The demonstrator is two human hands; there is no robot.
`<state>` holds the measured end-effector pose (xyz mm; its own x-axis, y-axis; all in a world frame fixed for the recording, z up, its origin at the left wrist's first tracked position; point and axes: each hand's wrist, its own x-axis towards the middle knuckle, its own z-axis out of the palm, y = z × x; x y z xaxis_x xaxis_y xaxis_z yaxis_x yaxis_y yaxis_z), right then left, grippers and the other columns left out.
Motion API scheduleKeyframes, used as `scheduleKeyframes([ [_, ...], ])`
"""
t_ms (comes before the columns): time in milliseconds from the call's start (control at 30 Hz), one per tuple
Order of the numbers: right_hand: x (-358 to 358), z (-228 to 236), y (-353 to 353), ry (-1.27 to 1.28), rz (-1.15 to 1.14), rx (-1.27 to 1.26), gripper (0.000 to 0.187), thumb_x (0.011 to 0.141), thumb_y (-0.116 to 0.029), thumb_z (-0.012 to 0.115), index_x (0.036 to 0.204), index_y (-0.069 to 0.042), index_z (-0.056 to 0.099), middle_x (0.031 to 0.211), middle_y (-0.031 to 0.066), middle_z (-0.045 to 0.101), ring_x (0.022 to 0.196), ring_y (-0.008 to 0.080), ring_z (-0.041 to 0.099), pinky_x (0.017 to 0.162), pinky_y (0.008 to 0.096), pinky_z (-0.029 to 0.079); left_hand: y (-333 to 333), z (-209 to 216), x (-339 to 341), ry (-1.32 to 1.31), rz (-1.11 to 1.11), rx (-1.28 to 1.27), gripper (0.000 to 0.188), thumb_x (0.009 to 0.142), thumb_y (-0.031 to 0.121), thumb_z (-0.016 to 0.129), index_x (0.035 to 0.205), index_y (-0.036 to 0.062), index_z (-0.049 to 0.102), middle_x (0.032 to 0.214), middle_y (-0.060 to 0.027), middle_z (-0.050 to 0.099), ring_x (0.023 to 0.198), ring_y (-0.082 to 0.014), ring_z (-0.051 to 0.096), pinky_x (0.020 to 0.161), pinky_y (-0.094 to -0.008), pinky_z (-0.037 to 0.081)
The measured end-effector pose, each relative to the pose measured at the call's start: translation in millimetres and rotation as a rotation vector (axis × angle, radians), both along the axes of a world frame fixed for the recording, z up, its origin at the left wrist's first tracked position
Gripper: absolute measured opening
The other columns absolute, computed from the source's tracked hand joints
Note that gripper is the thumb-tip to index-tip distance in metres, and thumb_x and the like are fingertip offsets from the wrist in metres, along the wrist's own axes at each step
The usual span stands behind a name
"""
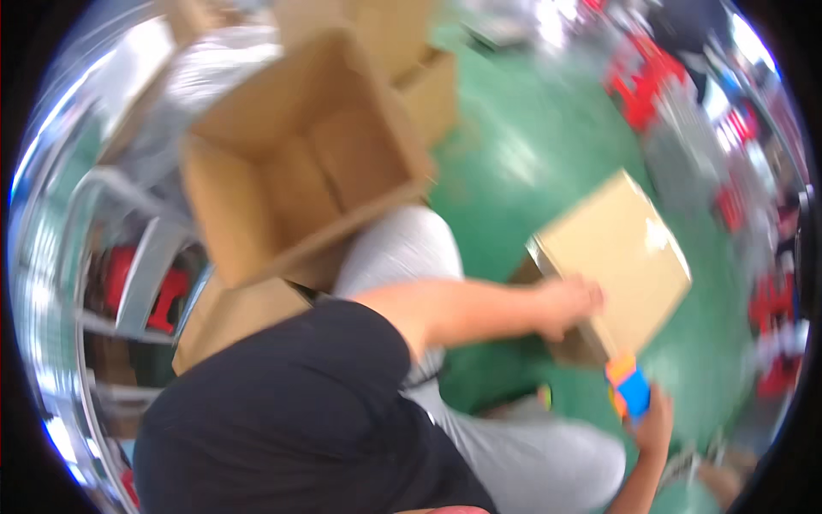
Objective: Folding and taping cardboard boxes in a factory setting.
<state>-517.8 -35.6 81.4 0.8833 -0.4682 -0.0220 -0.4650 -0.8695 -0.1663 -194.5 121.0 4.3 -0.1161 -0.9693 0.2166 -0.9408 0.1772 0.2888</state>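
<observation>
A closed cardboard box (621, 253) stands at a tilt in the view, right of the middle, with shiny clear tape along its far edges. Across my body reaches my left arm, and my left hand (569, 307) is closed on the box's near left edge; blur hides the separate fingers. My right hand (656, 420), lower down, grips a blue and orange tape dispenser (632, 392). The dispenser's orange end meets the box's near corner. Some of the right fingers are hidden behind the dispenser.
A large open cardboard box (282, 184) with nothing visible inside stands at the upper left. Other cartons (428, 90) are behind it. Grey metal framing (141, 265) runs down the left side. Red and grey items (646, 81) line the right, and the floor (505, 146) is green.
</observation>
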Motion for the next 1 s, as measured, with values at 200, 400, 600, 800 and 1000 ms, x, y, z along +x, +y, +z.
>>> scheduleKeyframes([
  [200, -16.5, 38.5, -18.8, 0.074, -0.049, 0.010, 0.047, 0.063, -0.014, 0.070, 0.108, -0.006, 0.059, 0.089, 0.0168, 0.064, 0.085, 0.0386, 0.057, 0.084, 0.0435, 0.044, 10.4, 2.7, 35.7, -0.160, 0.080, 0.125, 0.092, 0.070, 0.028, 0.075, 0.146, 0.0028, 0.029, 0.151, -0.0163, 0.035, 0.141, -0.0301, 0.031, 0.116, -0.0432, 0.025],
  [400, -59.9, 54.0, -19.6, 0.201, -0.168, 0.064, 0.045, 0.060, -0.012, 0.070, 0.103, -0.007, 0.058, 0.087, 0.0163, 0.063, 0.086, 0.0374, 0.056, 0.082, 0.0424, 0.045, 1.4, -4.7, 12.3, -0.175, 0.046, 0.129, 0.094, 0.076, 0.029, 0.071, 0.152, 0.0085, 0.020, 0.158, -0.0103, 0.025, 0.146, -0.0247, 0.024, 0.119, -0.0439, 0.020],
  [600, -44.8, 36.0, -31.4, 0.237, -0.104, 0.078, 0.037, 0.061, -0.015, 0.071, 0.095, -0.008, 0.057, 0.082, 0.0152, 0.063, 0.083, 0.0362, 0.058, 0.081, 0.0404, 0.044, 1.4, -0.2, 16.5, -0.196, 0.062, 0.131, 0.093, 0.076, 0.028, 0.071, 0.152, 0.0082, 0.021, 0.157, -0.0102, 0.026, 0.146, -0.0253, 0.024, 0.119, -0.0437, 0.020],
  [800, -22.1, 9.2, -47.4, 0.303, -0.030, 0.209, 0.058, 0.066, -0.047, 0.080, 0.110, -0.012, 0.064, 0.090, 0.0142, 0.069, 0.085, 0.0383, 0.065, 0.075, 0.0488, 0.051, -9.0, 8.8, 11.1, -0.042, 0.020, 0.113, 0.091, 0.073, 0.023, 0.076, 0.149, 0.0050, 0.028, 0.153, -0.0141, 0.032, 0.143, -0.0293, 0.029, 0.118, -0.0444, 0.022],
  [1000, 61.1, -22.4, -62.3, 0.450, 0.052, 0.252, 0.048, 0.057, -0.029, 0.078, 0.100, -0.013, 0.066, 0.085, 0.0116, 0.069, 0.087, 0.0351, 0.066, 0.076, 0.0471, 0.052, -19.5, 24.3, 18.1, -0.136, 0.112, 0.250, 0.102, 0.070, 0.020, 0.077, 0.152, 0.0054, 0.019, 0.158, -0.0112, 0.022, 0.147, -0.0274, 0.020, 0.120, -0.0438, 0.017],
])
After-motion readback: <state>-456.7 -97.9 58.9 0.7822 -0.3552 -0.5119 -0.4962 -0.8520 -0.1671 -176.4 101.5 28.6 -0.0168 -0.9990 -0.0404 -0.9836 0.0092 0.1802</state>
